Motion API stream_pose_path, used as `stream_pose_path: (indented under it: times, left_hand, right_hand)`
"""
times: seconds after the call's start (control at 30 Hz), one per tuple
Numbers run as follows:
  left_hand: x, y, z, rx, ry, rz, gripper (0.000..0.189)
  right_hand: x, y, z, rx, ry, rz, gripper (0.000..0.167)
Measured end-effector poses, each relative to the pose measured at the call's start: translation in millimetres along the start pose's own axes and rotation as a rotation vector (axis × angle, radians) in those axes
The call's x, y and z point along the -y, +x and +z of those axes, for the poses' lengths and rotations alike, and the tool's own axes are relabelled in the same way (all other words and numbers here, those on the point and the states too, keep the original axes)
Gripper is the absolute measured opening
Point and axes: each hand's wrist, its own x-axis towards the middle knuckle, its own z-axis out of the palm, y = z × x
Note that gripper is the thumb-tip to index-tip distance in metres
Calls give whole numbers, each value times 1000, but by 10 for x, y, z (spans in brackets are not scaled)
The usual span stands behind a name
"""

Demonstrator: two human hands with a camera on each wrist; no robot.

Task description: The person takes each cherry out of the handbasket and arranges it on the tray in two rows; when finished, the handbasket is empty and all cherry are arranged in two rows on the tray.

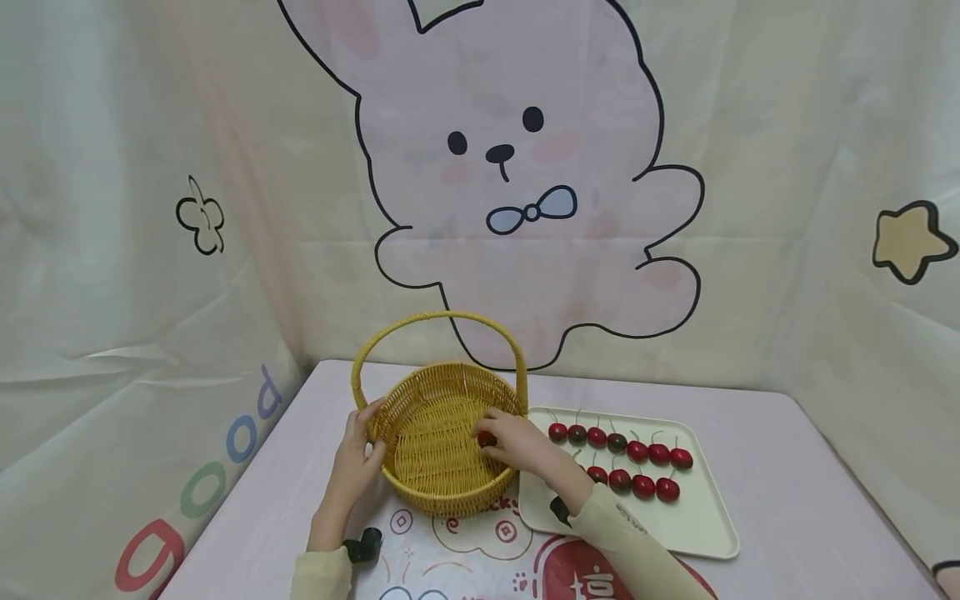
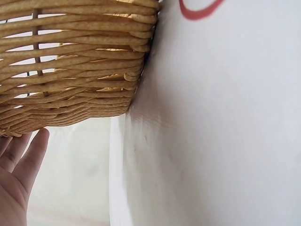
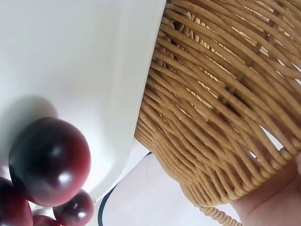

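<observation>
A yellow wicker basket (image 1: 431,433) with a tall arched handle stands on the table. My left hand (image 1: 356,454) holds its left rim, and the left wrist view shows the fingers (image 2: 29,162) at the woven edge. Over the basket's right side reaches my right hand (image 1: 521,446), pinching a dark red cherry (image 1: 486,438) just inside the rim. In the right wrist view the basket wall (image 3: 225,94) hides most of that hand and the cherry. A cream tray (image 1: 697,525) beside the basket carries two rows of stemmed cherries (image 1: 642,487), partly covered by my right forearm.
The tray's left edge lies close against the basket. The table (image 1: 780,467) has a printed red design (image 1: 577,575) near its front. Curtains with cartoon drawings (image 1: 525,275) enclose the back and both sides.
</observation>
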Motion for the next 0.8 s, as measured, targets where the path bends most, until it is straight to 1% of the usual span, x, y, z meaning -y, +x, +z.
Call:
stream_pose_path:
  times: [0.13, 0.23, 0.47, 0.63, 0.8]
  left_hand:
    - [13, -3, 7, -2, 4, 5, 70]
    - [10, -4, 6, -3, 7, 8, 71]
    - [-4, -2, -4, -7, 16, 11, 72]
    - [-5, -3, -2, -7, 20, 13, 71]
    - [-11, 0, -5, -9, 24, 13, 71]
  right_hand:
    - [24, -19, -10, -23, 5, 13, 27]
    - [48, -38, -16, -49, -3, 0, 28]
    - [108, -104, -11, -97, -58, -51, 28]
    - [155, -167, -38, -133, -11, -62, 28]
    - [163, -234, -68, -151, 48, -34, 30]
